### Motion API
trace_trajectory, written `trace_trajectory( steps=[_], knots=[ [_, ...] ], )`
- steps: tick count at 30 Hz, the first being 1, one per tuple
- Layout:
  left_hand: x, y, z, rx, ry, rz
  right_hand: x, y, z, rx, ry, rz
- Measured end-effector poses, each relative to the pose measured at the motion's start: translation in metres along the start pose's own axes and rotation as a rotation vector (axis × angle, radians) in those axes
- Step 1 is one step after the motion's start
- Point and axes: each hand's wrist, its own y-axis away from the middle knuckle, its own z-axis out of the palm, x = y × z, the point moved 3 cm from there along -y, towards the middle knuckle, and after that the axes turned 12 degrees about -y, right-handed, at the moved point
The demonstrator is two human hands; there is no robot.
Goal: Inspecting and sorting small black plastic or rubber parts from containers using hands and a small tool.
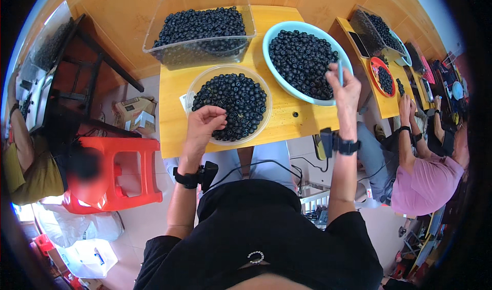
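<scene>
Small blue-black balls, round, glossy, dimpled, heaped in clear tub

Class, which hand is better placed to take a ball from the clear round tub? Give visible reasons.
Probably the left hand: its fingertips are at the dark balls in the tub, though whether they hold one is unclear. The right hand is at the blue bowl, holding a pale stick.

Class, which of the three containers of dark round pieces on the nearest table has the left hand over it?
The round clear tub; the right hand is over the pale-blue basin, and neither hand is over the rectangular clear bin.
</scene>
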Motion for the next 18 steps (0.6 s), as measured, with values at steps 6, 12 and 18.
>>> trace_trajectory(
  steps=[6, 12, 18],
  knots=[
    [-0.009, -0.016, 0.031, 0.012, -0.574, 0.25, 0.011, 0.076, 0.017, -0.083, 0.004, 0.111],
    [-0.007, -0.016, 0.062, 0.1, -1.075, 0.387, 0.027, 0.116, 0.018, -0.055, -0.101, 0.258],
    [-0.006, -0.015, 0.064, 0.07, -1.035, 0.401, 0.025, 0.128, 0.027, -0.076, -0.122, 0.303]
  ],
)
